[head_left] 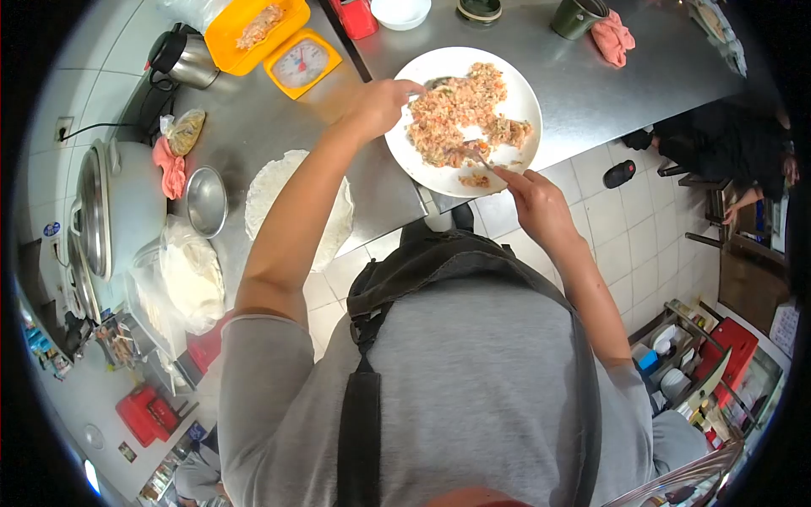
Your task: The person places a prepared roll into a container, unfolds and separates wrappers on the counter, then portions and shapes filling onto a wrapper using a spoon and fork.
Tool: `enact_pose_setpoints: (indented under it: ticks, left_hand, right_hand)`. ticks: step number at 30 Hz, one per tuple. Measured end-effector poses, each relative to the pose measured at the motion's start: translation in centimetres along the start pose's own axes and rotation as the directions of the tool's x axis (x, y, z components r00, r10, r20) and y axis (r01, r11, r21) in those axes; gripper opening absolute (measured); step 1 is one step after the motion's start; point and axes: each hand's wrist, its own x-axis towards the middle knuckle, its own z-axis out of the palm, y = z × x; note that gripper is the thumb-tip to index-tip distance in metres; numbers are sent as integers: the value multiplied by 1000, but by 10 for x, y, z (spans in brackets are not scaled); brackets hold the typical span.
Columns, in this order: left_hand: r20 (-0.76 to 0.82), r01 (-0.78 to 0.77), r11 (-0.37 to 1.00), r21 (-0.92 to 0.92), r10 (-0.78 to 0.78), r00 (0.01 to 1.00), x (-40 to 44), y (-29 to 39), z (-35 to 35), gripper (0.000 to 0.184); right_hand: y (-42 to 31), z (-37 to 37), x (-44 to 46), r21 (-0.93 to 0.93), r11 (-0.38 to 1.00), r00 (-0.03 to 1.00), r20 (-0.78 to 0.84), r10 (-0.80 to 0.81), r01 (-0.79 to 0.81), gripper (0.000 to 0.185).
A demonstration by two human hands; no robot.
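A large white plate [524,89] holds a chopped, pinkish-orange food mixture [460,106], spread mostly over its upper and middle part. My left hand [384,106] is at the plate's left rim, its fingers closed near a dark spoon-like utensil [439,83] that is partly in the food. At the plate's lower right, my right hand [532,198] grips the handle of a metal utensil [480,155], whose tip is in the mixture. Beneath my left forearm lies a flat, pale round sheet of dough [274,190].
An orange scale [302,63] and orange tray [232,51] stand at the upper left. A metal bowl [207,201], bagged dough [193,279] and large pot [127,203] are at left. A green container [577,21] and pink cloth [613,38] sit upper right. Another person [726,152] is at far right.
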Motion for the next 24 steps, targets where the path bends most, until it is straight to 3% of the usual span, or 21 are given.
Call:
enact_pose_setpoints:
  ticks: [2, 3, 5, 6, 8, 9, 13, 15, 16, 18, 22, 24]
  left_hand:
    - [185, 27, 1000, -16, -23, 983, -10, 10, -9, 47]
    - [189, 30, 999, -15, -26, 982, -19, 6, -4, 47]
    - [-58, -249, 967, 56, 252, 966, -39, -8, 9, 50]
    - [-53, -248, 967, 60, 251, 967, -54, -2, 11, 50]
    - [-97, -261, 933, 249, 292, 952, -81, 14, 16, 51]
    - [-177, -287, 919, 270, 340, 924, -87, 10, 30, 55]
    - [-227, -294, 918, 266, 356, 907, -82, 16, 34, 55]
    - [-89, -260, 900, 350, 308, 947, -78, 27, 17, 51]
    - [-94, -260, 898, 354, 311, 946, -80, 30, 8, 51]
    - [-219, -217, 924, 315, 293, 931, -90, 34, -7, 55]
    - [-124, -194, 910, 366, 254, 959, -97, 26, 14, 53]
    - [-149, -281, 900, 333, 345, 927, -89, 24, 28, 52]
  right_hand:
    - [4, 2, 5, 13, 998, 998, 20, 58, -58, 34]
    - [5, 3, 6, 23, 994, 993, 41, 108, -109, 32]
    - [7, 7, 6, 46, 994, 995, 9, 100, -100, 31]
    - [8, 11, 5, 66, 994, 995, -21, 94, -92, 31]
    - [10, 16, 4, 81, 992, 994, -29, 103, -101, 30]
    - [10, 17, 3, 90, 990, 993, -37, 113, -109, 30]
    - [7, 14, 2, 120, 991, 995, -73, 70, -61, 31]
    - [0, -4, 1, 56, 994, 995, -29, 92, -91, 31]
    - [-1, -12, 0, 55, 995, 995, -34, 89, -87, 31]
    - [0, -27, -10, 91, 983, 987, -13, 162, -160, 32]
    - [0, -46, -17, 66, 981, 983, -23, 182, -180, 32]
    - [0, -43, -12, 76, 980, 982, -41, 185, -181, 32]
